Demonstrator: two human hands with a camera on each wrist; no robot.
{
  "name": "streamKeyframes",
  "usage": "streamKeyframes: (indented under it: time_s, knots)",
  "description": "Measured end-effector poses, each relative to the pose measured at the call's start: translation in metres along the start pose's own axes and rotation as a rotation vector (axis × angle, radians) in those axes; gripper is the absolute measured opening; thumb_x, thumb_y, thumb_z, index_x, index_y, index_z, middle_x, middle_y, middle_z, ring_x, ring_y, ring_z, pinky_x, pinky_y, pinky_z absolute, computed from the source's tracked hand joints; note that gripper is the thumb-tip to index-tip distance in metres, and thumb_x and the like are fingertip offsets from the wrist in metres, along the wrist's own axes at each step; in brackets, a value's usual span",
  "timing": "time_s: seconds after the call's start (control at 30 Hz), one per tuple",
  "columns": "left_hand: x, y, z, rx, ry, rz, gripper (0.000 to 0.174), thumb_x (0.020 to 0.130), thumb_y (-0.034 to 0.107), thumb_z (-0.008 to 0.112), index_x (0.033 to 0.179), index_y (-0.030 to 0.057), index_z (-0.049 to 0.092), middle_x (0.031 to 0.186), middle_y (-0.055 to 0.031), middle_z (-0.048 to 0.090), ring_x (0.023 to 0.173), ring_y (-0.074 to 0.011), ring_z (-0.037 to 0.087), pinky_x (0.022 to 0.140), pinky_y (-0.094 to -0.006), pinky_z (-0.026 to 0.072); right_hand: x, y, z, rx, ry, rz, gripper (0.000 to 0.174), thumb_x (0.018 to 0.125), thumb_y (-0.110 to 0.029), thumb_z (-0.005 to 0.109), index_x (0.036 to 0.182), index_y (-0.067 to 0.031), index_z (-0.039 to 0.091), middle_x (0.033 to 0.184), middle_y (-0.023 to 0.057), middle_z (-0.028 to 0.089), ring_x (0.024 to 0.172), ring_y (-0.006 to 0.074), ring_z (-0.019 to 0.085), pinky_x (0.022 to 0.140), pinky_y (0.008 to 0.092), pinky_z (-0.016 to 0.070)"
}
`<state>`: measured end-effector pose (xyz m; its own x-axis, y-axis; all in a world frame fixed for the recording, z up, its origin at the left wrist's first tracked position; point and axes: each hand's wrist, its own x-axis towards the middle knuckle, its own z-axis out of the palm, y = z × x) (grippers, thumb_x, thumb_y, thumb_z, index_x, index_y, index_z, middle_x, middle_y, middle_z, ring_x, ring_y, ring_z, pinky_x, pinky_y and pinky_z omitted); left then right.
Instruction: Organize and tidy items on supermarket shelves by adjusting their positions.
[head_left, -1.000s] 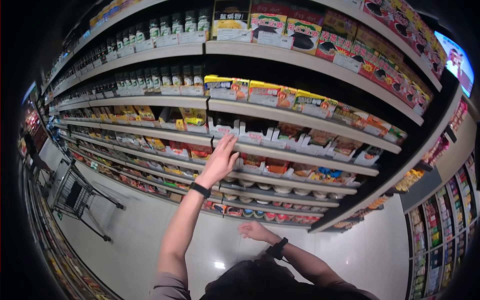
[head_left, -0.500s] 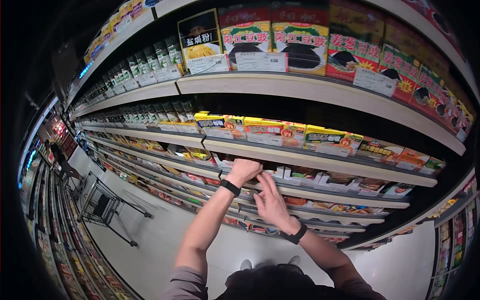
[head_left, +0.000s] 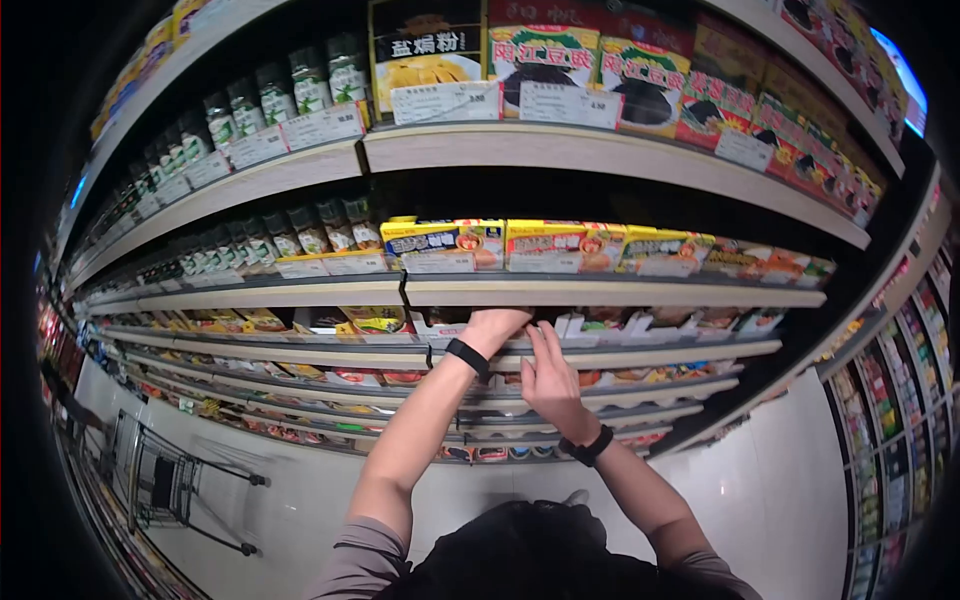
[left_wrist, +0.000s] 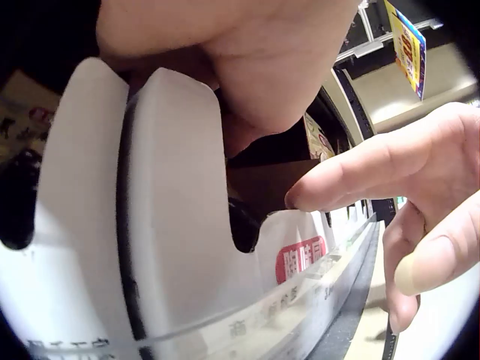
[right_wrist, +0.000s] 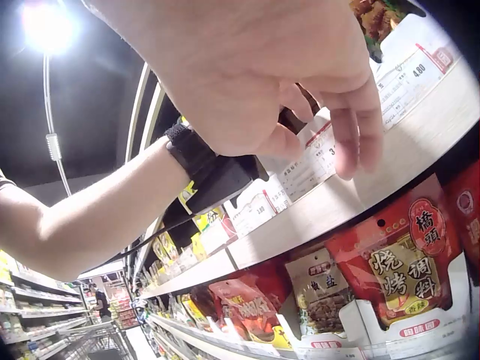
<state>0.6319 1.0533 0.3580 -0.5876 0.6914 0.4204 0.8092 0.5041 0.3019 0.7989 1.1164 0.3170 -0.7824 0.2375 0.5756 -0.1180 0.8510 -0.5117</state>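
In the head view my left hand [head_left: 498, 328] reaches into a shelf row below the yellow curry boxes [head_left: 445, 245]. Its fingers are hidden behind the white display cartons [left_wrist: 180, 195], so what they touch cannot be made out. My right hand [head_left: 553, 385] is just right of it, fingers extended towards the shelf front. In the left wrist view the right hand's index fingertip [left_wrist: 304, 196] lies at the top edge of a carton with a red label. The right wrist view shows the right hand [right_wrist: 255, 82] over the price tags, holding nothing visible.
Spice jars [head_left: 345, 75] and large packets [head_left: 545, 70] fill the shelves above. Red seasoning bags [right_wrist: 405, 262] stand on the row below. A shopping cart [head_left: 165, 480] is on the floor to the left; more shelving [head_left: 895, 440] stands to the right.
From resting at the carton fronts, my left hand has moved in behind them. My right hand has risen from low by the body to the shelf beside it. The view has shifted closer.
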Motion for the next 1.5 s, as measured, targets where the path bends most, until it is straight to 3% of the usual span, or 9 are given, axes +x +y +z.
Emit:
streamKeyframes:
  time_s: [0.23, 0.5, 0.73, 0.9, 1.0, 1.1, 1.23, 1.37, 1.5]
  knots:
    - [-0.002, -0.020, 0.028, -0.080, 0.423, 0.173, 0.026, 0.089, 0.024, 0.062, 0.103, 0.0032, 0.072, 0.101, -0.0198, 0.072, 0.097, -0.0409, 0.066, 0.084, -0.0478, 0.0521, 0.003, -0.001, 0.007, -0.055, 0.006, 0.068, 0.050, 0.091, -0.011, 0.061, 0.138, -0.0014, 0.049, 0.143, 0.0246, 0.046, 0.103, 0.0456, 0.064, 0.086, 0.0500, 0.0546]
    - [-0.032, -0.015, 0.003, -0.177, 0.117, -0.151, 0.020, 0.092, 0.020, 0.061, 0.101, 0.0077, 0.074, 0.090, -0.0214, 0.072, 0.084, -0.0436, 0.069, 0.075, -0.0470, 0.0560, -0.001, -0.014, 0.008, -0.132, 0.036, 0.104, 0.048, 0.089, -0.008, 0.062, 0.136, -0.0037, 0.052, 0.136, 0.0248, 0.042, 0.097, 0.0450, 0.064, 0.081, 0.0515, 0.0557]
    - [-0.068, -0.008, -0.035, -0.637, 0.282, 0.378, 0.029, 0.082, -0.003, 0.064, 0.106, 0.0059, 0.075, 0.105, -0.0136, 0.075, 0.096, -0.0330, 0.071, 0.084, -0.0370, 0.0562, -0.002, -0.006, 0.017, -0.165, 0.063, 0.151, 0.038, 0.089, -0.010, 0.062, 0.127, -0.0055, 0.057, 0.122, 0.0268, 0.046, 0.095, 0.0468, 0.062, 0.080, 0.0534, 0.0546]
    - [-0.091, 0.008, -0.050, -0.624, 0.366, 0.555, 0.028, 0.076, -0.004, 0.064, 0.100, 0.0030, 0.075, 0.105, -0.0114, 0.075, 0.110, -0.0328, 0.069, 0.102, -0.0473, 0.0518, -0.011, 0.016, 0.031, -0.186, 0.076, 0.040, 0.031, 0.082, -0.011, 0.064, 0.112, -0.0050, 0.066, 0.099, 0.0229, 0.068, 0.091, 0.0424, 0.066, 0.080, 0.0517, 0.0550]
    - [-0.116, 0.029, -0.075, -0.661, 0.459, 0.509, 0.029, 0.074, -0.010, 0.063, 0.098, 0.0013, 0.074, 0.101, -0.0137, 0.075, 0.105, -0.0334, 0.071, 0.099, -0.0446, 0.0536, -0.016, 0.008, 0.013, 0.095, 0.130, -0.017, 0.033, 0.082, -0.007, 0.065, 0.115, -0.0014, 0.065, 0.104, 0.0208, 0.067, 0.092, 0.0396, 0.067, 0.081, 0.0467, 0.0559]
    - [-0.132, 0.033, -0.081, -0.810, 0.568, 0.244, 0.023, 0.081, -0.012, 0.063, 0.097, 0.0001, 0.074, 0.096, -0.0134, 0.076, 0.094, -0.0279, 0.074, 0.087, -0.0376, 0.0577, -0.043, 0.006, 0.007, 1.161, 0.102, 0.430, 0.071, 0.086, 0.003, 0.068, 0.149, -0.0038, 0.035, 0.132, 0.0117, 0.053, 0.108, 0.0184, 0.059, 0.086, 0.0318, 0.0551]
    - [-0.137, 0.038, -0.099, -0.769, 0.527, -0.052, 0.014, 0.088, 0.001, 0.072, 0.101, -0.0036, 0.075, 0.091, -0.0109, 0.076, 0.081, -0.0135, 0.071, 0.076, -0.0269, 0.0550, -0.049, -0.024, -0.027, 0.956, -0.028, 0.255, 0.085, 0.089, 0.005, 0.069, 0.157, -0.0046, 0.019, 0.136, 0.0133, 0.051, 0.098, 0.0136, 0.061, 0.087, 0.0287, 0.0550]
    - [-0.139, 0.032, -0.077, -1.068, 0.329, -0.210, 0.019, 0.093, 0.013, 0.074, 0.105, -0.0021, 0.075, 0.091, -0.0075, 0.076, 0.084, -0.0078, 0.068, 0.074, -0.0247, 0.0537, -0.048, -0.044, -0.045, 0.801, -0.196, 0.309, 0.020, 0.095, -0.011, 0.069, 0.106, 0.0051, 0.072, 0.105, 0.0052, 0.067, 0.089, 0.0095, 0.065, 0.080, 0.0260, 0.0562]
    - [-0.150, 0.029, -0.060, -1.311, 0.154, -0.289, 0.024, 0.096, 0.015, 0.072, 0.112, -0.0024, 0.072, 0.102, -0.0058, 0.075, 0.091, -0.0064, 0.066, 0.076, -0.0239, 0.0531, -0.064, -0.037, -0.053, 0.844, -0.206, 0.661, 0.021, 0.098, -0.016, 0.068, 0.105, 0.0028, 0.074, 0.086, -0.0022, 0.070, 0.074, 0.0056, 0.061, 0.068, 0.0241, 0.0531]
